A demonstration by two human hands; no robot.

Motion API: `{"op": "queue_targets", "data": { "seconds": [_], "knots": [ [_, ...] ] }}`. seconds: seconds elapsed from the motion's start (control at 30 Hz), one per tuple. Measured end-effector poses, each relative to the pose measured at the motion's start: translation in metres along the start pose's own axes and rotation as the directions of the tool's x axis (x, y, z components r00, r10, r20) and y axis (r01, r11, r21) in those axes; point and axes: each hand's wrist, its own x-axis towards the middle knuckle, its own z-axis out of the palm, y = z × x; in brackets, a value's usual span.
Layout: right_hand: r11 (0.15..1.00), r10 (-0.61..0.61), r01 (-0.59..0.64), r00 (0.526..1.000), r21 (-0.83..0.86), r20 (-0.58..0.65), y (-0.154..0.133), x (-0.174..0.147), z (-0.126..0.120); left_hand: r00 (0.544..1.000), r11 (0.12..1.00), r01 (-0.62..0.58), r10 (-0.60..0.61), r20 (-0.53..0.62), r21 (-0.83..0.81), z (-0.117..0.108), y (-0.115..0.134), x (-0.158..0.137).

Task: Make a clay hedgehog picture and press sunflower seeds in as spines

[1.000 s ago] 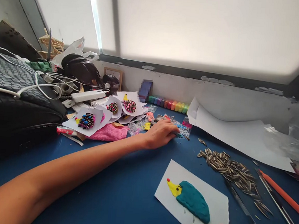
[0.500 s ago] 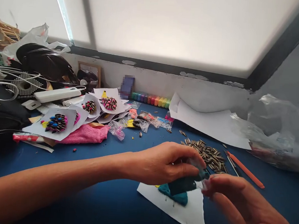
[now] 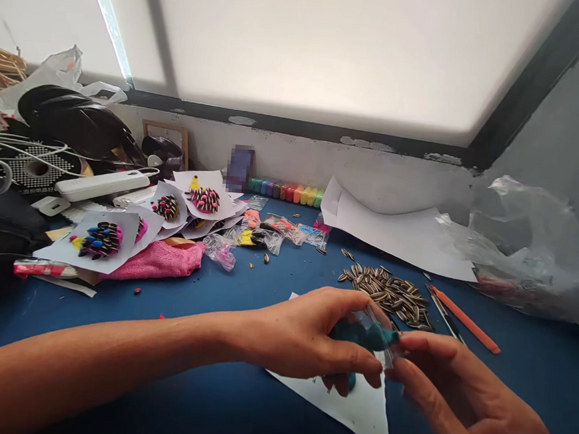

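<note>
Now that the left hand [image 3: 310,336] has returned from toward the surface's [image 3: 194,403] far edge, it curls half-closed around a clear bag [image 3: 375,313] of teal clay [image 3: 359,336] above the white sheet [image 3: 357,413], the right hand [image 3: 478,399] apparently pinching the bag's end, suggesting that work now centres there.

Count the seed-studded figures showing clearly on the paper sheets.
3: the blue-dotted figure nearest, the smaller figure beyond it, and the pink-dotted figure farthest back. Others partly show between sheets; more may be hidden.
</note>
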Motion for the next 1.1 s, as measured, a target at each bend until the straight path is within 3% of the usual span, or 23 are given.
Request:
{"op": "queue_targets", "data": {
  "seconds": [0.13,0.3,0.53,0.77,1.0,1.1],
  "knots": [
    [0.987,-0.146,0.151,0.984,-0.051,0.102,0.007,0.004,-0.002,1.0,0.998,0.029,-0.029,-0.001,0.056,0.002,-0.001,0.0],
    [0.962,-0.264,0.269,0.961,-0.051,0.084,0.01,0.003,-0.001,0.997,0.982,0.07,-0.063,-0.044,0.176,0.005,0.004,-0.002],
    [0.899,-0.41,0.407,0.912,-0.162,0.013,0.011,0.001,-0.002,0.999,0.997,0.036,-0.035,-0.022,0.073,0.007,0.009,-0.001],
    [0.87,-0.461,0.451,0.888,-0.196,-0.002,0.011,0.001,-0.002,0.997,0.99,-0.001,0.011,-0.074,0.139,0.01,0.005,-0.001],
    [0.896,-0.415,0.413,0.909,-0.166,0.02,0.012,0.0,-0.004,0.998,0.991,0.016,-0.008,-0.06,0.133,0.011,0.0,-0.002],
    [0.93,-0.326,0.333,0.943,-0.152,0.07,0.014,0.003,-0.01,0.997,0.993,0.012,-0.003,-0.082,0.117,0.011,-0.001,-0.001]
  ]
}}
